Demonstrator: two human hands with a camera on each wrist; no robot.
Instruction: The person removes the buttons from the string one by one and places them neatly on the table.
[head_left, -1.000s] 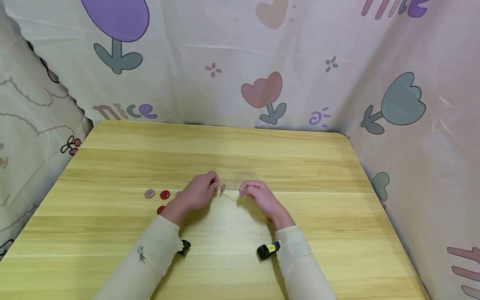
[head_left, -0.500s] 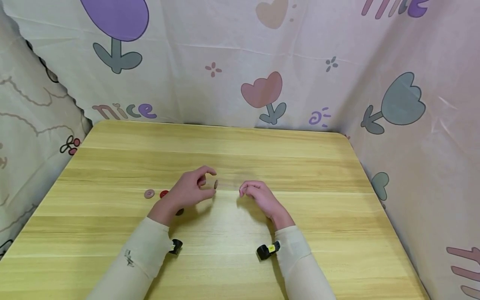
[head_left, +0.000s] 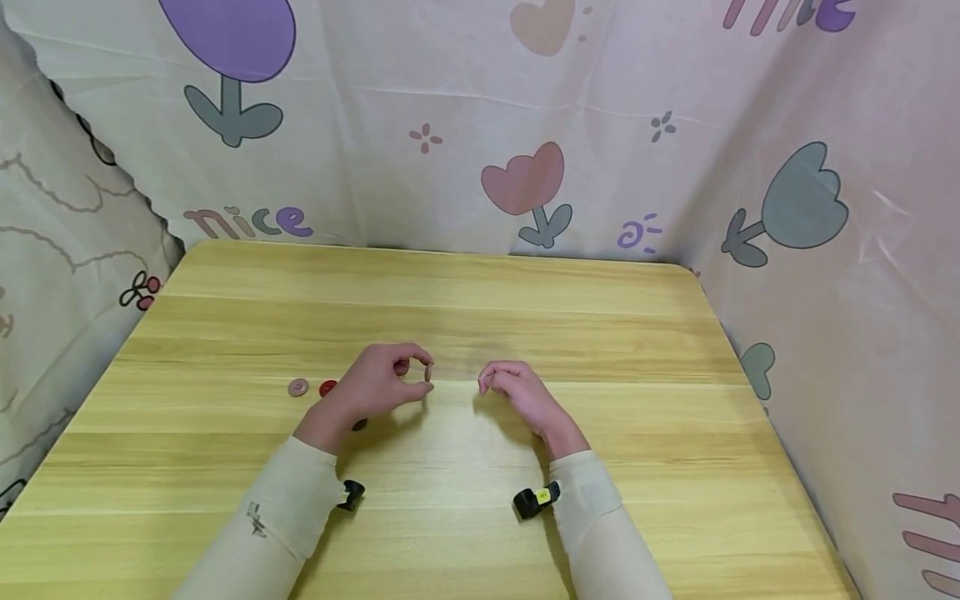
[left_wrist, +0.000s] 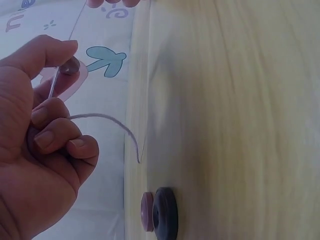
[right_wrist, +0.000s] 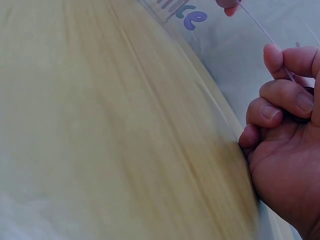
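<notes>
Pale thread point(right_wrist: 257, 24) runs from the left hand point(head_left: 375, 381) to the right hand point(head_left: 515, 389), around the middle of the frame. Left fingertips pinch one button point(left_wrist: 71, 66) there; the right hand grips the thread. Threading seems to me the step in hand; the next move, I judge, calls for tight thread and careful sliding.

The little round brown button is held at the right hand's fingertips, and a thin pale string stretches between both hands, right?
Not the right hand: the left wrist view shows the little round brown button held by the left hand. The thin pale string does stretch between both hands.
</notes>
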